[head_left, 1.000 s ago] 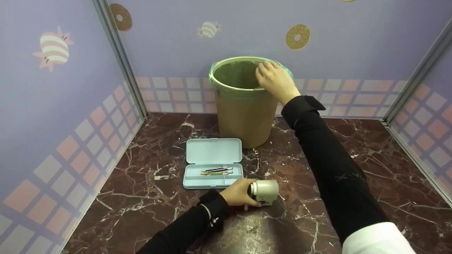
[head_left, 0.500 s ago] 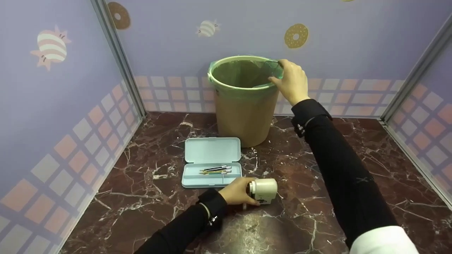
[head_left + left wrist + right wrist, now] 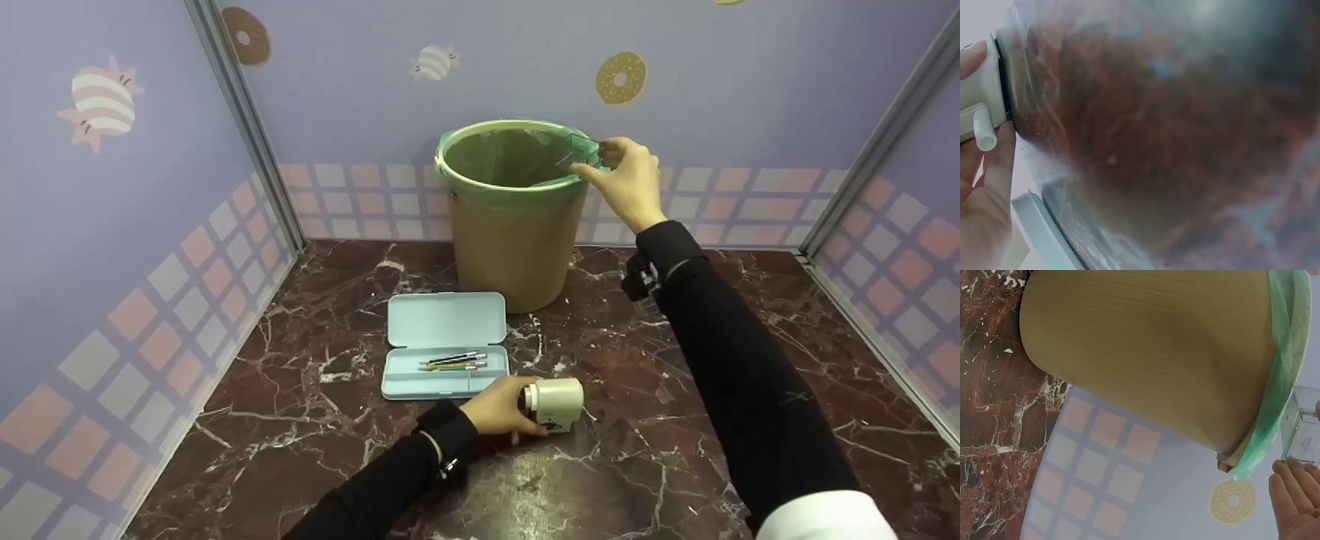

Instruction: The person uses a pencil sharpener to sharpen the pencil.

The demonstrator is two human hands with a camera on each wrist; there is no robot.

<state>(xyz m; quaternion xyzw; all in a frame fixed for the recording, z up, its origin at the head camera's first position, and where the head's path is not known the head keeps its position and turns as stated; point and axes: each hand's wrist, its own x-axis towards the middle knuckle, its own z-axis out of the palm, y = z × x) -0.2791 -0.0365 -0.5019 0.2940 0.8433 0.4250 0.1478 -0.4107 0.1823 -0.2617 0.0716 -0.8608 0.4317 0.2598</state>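
My left hand [image 3: 501, 409] holds a cream hand-crank pencil sharpener [image 3: 559, 405] by its crank end, low at the table. Part of the sharpener with the white crank knob [image 3: 985, 132] shows at the left of the left wrist view, thumb and fingers around it. My right hand [image 3: 628, 178] is at the right side of the tan trash bin's rim, pinching a small clear plastic shavings drawer [image 3: 1303, 436]. The drawer overlaps the rim in the head view. A green bag [image 3: 1279, 368] lines the bin [image 3: 517, 247] and folds over its edge.
A light blue pencil case [image 3: 446, 319] lies open in front of the bin, with several pencils [image 3: 454, 361] in its tray. The dark red marbled tabletop [image 3: 300, 442] meets patterned walls at the left, back and right.
My right hand has moved right, from over the bin's opening to its right rim, and the clear drawer has come into sight. The left hand stays on the sharpener.
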